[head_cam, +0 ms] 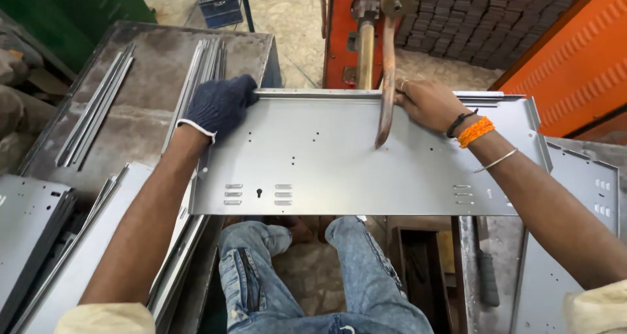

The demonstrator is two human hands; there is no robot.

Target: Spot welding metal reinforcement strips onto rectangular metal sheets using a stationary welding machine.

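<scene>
Grey sheet-metal panel (pixel 366 157) lies flat, long axis left to right, under the copper welding arm (pixel 387 79). The gloved left hand (pixel 219 105) curls over its far-left corner; the bare right hand (pixel 428 104) seems to pinch the far flange.

Steel worktable (pixel 150 66) at the left

Thin metal strips (pixel 95 108) lie along its far top; grey sheet panels (pixel 39 216) are stacked nearer.

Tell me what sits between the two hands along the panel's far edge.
Head view: between left hand and right hand, the sheet panel's folded edge, bare until the welder's curved copper arm beside the right hand.
</scene>
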